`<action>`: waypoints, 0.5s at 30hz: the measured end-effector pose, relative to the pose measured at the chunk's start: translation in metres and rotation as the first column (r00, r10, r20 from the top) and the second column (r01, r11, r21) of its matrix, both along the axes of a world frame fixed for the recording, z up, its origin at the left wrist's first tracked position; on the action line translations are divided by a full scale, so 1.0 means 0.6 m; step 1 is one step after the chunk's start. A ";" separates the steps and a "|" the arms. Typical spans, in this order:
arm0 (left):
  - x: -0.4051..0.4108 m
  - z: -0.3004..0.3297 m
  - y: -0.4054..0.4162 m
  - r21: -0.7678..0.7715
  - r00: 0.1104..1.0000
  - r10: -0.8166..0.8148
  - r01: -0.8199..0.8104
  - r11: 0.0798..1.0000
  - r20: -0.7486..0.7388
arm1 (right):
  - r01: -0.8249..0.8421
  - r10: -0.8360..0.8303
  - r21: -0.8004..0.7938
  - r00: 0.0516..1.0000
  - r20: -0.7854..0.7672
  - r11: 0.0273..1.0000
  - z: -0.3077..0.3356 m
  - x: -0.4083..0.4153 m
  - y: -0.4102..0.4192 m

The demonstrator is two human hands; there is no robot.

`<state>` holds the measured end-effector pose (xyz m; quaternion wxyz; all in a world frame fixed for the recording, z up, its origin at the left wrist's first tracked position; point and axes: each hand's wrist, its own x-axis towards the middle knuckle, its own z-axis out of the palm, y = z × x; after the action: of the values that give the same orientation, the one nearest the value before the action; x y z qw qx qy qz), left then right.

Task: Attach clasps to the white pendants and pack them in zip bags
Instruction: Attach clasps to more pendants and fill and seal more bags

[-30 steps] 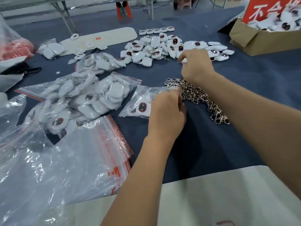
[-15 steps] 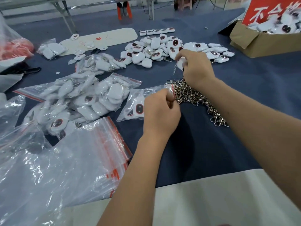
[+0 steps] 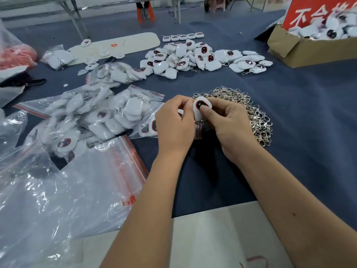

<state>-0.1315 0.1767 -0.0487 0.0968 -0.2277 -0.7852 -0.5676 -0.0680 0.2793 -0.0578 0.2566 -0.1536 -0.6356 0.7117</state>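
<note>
The right hand (image 3: 229,128) pinches a white pendant (image 3: 201,109) between curled fingers, its thumb pressed on the pendant's dark red oval face. The left hand (image 3: 173,122) is curled too, its fingertips closing on the pendant's left edge while it also holds the mouth of a small zip bag (image 3: 148,126) whose red strip shows just below the pendant. The pendant stands nearly upright between the two hands, above the bench (image 3: 289,171) and just in front of the heap of silver clasps (image 3: 251,113).

The small zip bag lies to the left of the left hand with a few pendants inside. Further left, filled zip bags (image 3: 116,113) overlap one another, each packed with white pendants. Nearer the camera lies a stack of empty zip bags (image 3: 108,171) with red seals, partly under loose clear plastic sheeting (image 3: 38,209). A loose pile of pendants (image 3: 193,57) spreads across the far bench, and a cardboard box (image 3: 301,51) at the far right holds more of them.

Half a second ago the right hand was up by the loose pile with a pendant just lifted, and the left hand held the bag alone; now the right hand has come back and both hands meet on the pendant.
</note>
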 end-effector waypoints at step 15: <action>-0.005 -0.010 -0.002 -0.028 1.000 0.014 -0.015 1.000 -0.028 | -0.030 0.033 0.216 0.999 -0.009 0.976 -0.008 -0.013 0.017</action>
<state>-0.1347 0.1754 -0.0546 0.1086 -0.2311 -0.7933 -0.5527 -0.0761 0.2892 -0.0628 0.2644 -0.1100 -0.7100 0.6433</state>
